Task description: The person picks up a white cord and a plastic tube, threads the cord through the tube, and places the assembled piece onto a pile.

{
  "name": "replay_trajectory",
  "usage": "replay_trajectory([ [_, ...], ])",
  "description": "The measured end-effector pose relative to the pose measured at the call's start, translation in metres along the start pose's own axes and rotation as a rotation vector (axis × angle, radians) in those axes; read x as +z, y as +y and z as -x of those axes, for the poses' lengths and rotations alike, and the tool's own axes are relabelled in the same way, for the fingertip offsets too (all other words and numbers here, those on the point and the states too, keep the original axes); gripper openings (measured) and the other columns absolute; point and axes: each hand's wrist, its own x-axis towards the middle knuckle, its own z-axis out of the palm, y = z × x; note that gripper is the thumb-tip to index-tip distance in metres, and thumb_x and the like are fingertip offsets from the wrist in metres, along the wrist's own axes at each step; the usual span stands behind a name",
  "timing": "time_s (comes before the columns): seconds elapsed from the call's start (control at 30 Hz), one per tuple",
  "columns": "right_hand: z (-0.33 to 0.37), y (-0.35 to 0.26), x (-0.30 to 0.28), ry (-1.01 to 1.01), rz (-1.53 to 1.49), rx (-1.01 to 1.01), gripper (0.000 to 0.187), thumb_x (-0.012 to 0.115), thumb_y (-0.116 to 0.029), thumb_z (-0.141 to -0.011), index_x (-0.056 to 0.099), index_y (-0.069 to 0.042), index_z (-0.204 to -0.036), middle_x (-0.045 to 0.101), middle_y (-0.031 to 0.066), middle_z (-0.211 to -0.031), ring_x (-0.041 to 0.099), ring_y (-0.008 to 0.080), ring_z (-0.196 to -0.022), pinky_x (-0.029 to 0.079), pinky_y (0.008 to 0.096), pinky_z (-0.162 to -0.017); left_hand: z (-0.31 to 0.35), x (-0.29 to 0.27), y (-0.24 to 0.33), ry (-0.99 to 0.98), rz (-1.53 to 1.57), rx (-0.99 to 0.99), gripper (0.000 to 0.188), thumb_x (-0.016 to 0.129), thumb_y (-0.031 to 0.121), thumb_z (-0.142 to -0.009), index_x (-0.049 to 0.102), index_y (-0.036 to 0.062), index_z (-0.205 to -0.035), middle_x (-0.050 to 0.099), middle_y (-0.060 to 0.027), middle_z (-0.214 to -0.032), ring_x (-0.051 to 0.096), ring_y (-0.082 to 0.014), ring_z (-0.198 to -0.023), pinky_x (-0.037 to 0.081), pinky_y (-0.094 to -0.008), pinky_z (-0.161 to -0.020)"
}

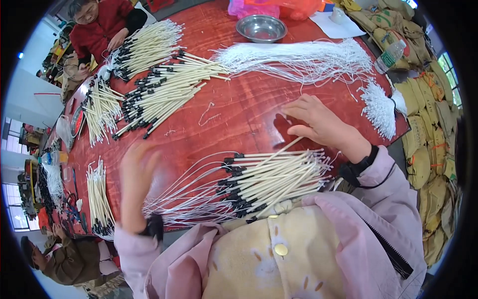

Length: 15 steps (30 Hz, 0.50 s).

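My right hand (318, 122) hovers over the red table, fingers stretched out and thumb apart, with no object visible between them. Just below its thumb rises the tip of one cream stick from a pile of cream sticks (279, 174) with black ends. That pile lies close against my front, and thin white cords (174, 202) trail from its black ends toward the left. My left hand (139, 172) is lifted above the table left of these cords. Motion smears its fingers, so whether it holds anything is unclear.
More black-ended sticks (164, 92) lie at the far left, near a person in red (102, 30). White cords (298, 57) spread across the back, beside a metal bowl (261, 28). A bottle (391, 56) and a tied white bundle (381, 109) stand right. Sacks (423, 144) line the right side.
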Motion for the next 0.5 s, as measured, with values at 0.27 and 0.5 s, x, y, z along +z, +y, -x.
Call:
replay_trajectory([
  [0.27,-0.044,-0.023,0.003,0.037,0.043,-0.013,0.054,0.077,-0.024,-0.085,0.062,-0.002,-0.132,0.061,0.0125,-0.135,0.054,0.0333,-0.119,0.041,0.0434,-0.106,-0.179,0.154,0.075,-0.006,-0.344,0.131,0.022,0.071,0.024,-0.089,0.072,0.004,-0.098,0.068,-0.016,-0.105,0.067,-0.036,-0.098,0.055,-0.0486,-0.086],
  [0.5,-0.026,0.001,0.004,0.01,0.046,0.069,0.055,0.077,-0.024,-0.085,0.061,-0.002,-0.133,0.061,0.0129,-0.133,0.054,0.0331,-0.119,0.042,0.0435,-0.105,-0.185,0.181,0.062,0.007,-0.2,0.227,0.015,0.07,0.021,-0.088,0.072,0.0062,-0.091,0.069,-0.0164,-0.098,0.068,-0.0365,-0.09,0.054,-0.0499,-0.08],
])
